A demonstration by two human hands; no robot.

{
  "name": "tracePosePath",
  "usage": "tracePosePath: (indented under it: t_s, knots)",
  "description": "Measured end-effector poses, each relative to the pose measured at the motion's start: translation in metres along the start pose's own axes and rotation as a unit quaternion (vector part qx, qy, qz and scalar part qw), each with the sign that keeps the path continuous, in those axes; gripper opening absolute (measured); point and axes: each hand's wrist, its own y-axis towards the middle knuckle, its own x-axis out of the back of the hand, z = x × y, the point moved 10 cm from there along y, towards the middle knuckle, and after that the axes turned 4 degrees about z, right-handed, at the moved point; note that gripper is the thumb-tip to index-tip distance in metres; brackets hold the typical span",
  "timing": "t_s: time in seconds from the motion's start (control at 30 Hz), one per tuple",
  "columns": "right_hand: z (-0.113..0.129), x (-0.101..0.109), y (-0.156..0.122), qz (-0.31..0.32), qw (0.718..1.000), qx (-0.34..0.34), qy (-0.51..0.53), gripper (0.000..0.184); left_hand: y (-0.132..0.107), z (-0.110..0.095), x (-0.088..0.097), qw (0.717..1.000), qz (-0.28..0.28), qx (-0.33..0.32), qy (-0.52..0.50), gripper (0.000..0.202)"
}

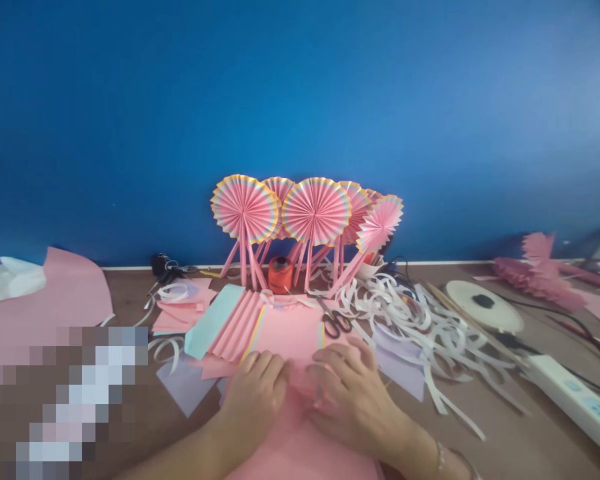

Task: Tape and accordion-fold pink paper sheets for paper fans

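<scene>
A pink paper sheet (290, 333) lies in front of me, partly pleated into accordion folds (235, 327) on its left side. My left hand (254, 395) rests on the near part of the sheet with its fingers curled and pressed down on a fold. My right hand (353, 393) lies beside it, fingers bent and pressing the same paper. The two hands almost touch over the fold. A pale green strip (211, 321) sits at the left end of the pleats.
Several finished pink pleated paper fans (310, 213) on sticks lean against the blue wall. An orange thread spool (280, 273), scissors (336, 323), white paper strips (420, 320), a tape roll (483, 305), a power strip (575, 397) and a large pink sheet (55, 293) surround the work.
</scene>
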Motion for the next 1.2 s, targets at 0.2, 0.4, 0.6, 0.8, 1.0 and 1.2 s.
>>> tracePosePath:
  t_s: [0.2,0.4,0.6,0.8,1.0,1.2]
  knots:
    - [0.014,-0.028,-0.003,0.029,0.999,0.024,-0.016,0.016,0.000,0.002,0.003,1.000,-0.018,0.002,-0.016,0.027]
    - [-0.007,-0.027,-0.005,0.024,0.999,0.015,-0.043,0.020,-0.004,0.009,-0.016,0.996,0.077,0.022,-0.042,0.020]
    - [-0.019,-0.040,-0.012,0.092,0.995,0.014,-0.045,0.017,-0.015,0.015,-0.021,0.983,0.159,0.049,-0.074,0.026]
    - [-0.029,-0.040,-0.013,0.108,0.994,-0.020,-0.007,0.017,-0.021,0.029,-0.024,0.975,0.164,0.090,-0.123,0.030]
    - [-0.043,-0.044,-0.013,0.143,0.984,-0.065,0.087,0.032,-0.019,0.057,-0.027,0.934,0.132,0.181,-0.279,0.025]
    - [-0.046,-0.044,-0.011,0.138,0.976,-0.090,0.145,0.030,-0.020,0.058,-0.025,0.922,0.127,0.196,-0.310,0.025]
